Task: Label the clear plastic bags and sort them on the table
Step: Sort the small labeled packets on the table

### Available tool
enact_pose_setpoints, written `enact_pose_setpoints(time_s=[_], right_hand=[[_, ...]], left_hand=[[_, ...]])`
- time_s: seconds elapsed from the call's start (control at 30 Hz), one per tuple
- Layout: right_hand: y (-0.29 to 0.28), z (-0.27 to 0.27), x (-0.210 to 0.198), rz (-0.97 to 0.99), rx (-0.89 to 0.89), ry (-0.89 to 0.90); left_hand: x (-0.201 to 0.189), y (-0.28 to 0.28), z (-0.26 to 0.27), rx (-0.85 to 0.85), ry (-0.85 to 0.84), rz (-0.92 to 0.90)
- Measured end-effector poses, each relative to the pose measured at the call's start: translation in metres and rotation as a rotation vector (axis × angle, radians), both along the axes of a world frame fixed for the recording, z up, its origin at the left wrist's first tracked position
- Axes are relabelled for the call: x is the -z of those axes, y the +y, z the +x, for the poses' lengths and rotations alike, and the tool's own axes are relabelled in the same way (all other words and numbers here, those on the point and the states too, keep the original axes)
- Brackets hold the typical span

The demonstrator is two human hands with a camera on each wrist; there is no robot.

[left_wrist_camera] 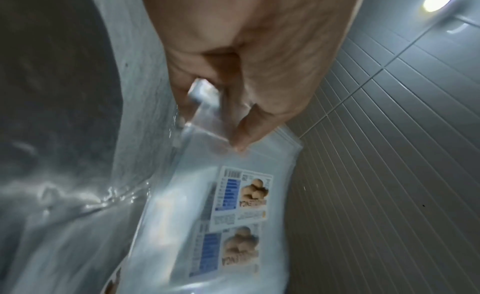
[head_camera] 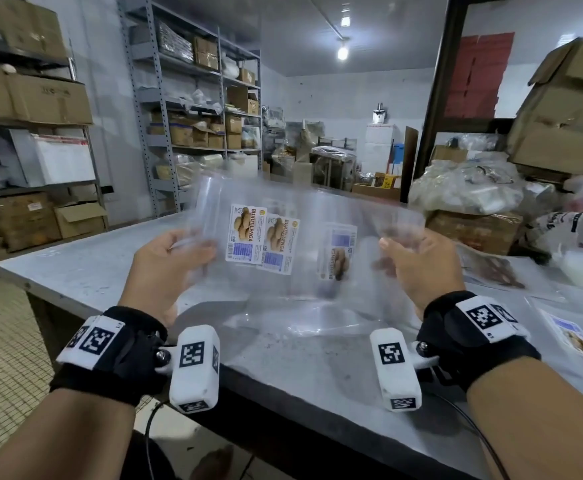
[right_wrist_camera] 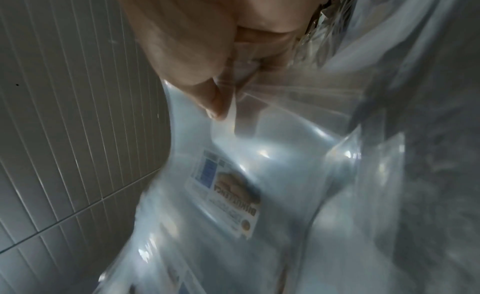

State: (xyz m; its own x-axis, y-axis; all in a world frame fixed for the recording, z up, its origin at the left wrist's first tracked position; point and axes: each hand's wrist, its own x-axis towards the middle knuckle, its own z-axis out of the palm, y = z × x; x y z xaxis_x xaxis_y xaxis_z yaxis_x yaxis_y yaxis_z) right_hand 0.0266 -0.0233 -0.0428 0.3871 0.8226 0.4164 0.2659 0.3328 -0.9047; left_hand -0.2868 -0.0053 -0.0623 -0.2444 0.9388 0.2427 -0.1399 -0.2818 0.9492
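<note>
We see clear, glossy plastic bags (head_camera: pixel 304 216) carrying smooth printed paper labels (head_camera: pixel 245 233). The table (head_camera: pixel 86 271) looks like dull, scuffed grey metal. Our wrist straps (head_camera: pixel 124 355) are matt black cloth; the boxes (head_camera: pixel 49 98) are brown cardboard.

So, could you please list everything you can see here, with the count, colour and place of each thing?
clear plastic bags: several, count unclear, transparent with white-and-blue biscuit labels, held above the table.
labelled bag: one, clear, lying on the table at right.
table: one, grey, in front.
shelving: grey racks with brown cartons, left and back.
cardboard boxes: several, brown, stacked at right.
left hand: grips the bags' left edge.
right hand: pinches the bags' right edge.
</note>
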Motion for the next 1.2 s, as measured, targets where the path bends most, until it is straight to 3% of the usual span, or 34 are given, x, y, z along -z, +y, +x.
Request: enact_pose_setpoints(time_s=[0.13,0.43,0.73,1.0,1.2], right_hand=[[-0.001,-0.002,-0.001,0.018,0.003,-0.005],[0.001,-0.001,-0.001,0.049,0.045,-0.025],[0.009,0.002,0.006,-0.017,0.033,-0.078],[0.011,0.004,0.004,0.001,0.067,0.061],[0.013,0.004,0.006,0.008,0.143,0.025]], left_hand=[[0.002,0.001,-0.003,-0.065,0.16,0.031],[-0.003,0.0,0.01,-0.121,0.251,0.071],[-0.004,0.001,0.021,-0.105,0.165,0.014],[-0.004,-0.004,0.022,-0.121,0.141,0.026],[-0.005,-0.007,0.024,-0.1,0.174,0.045]])
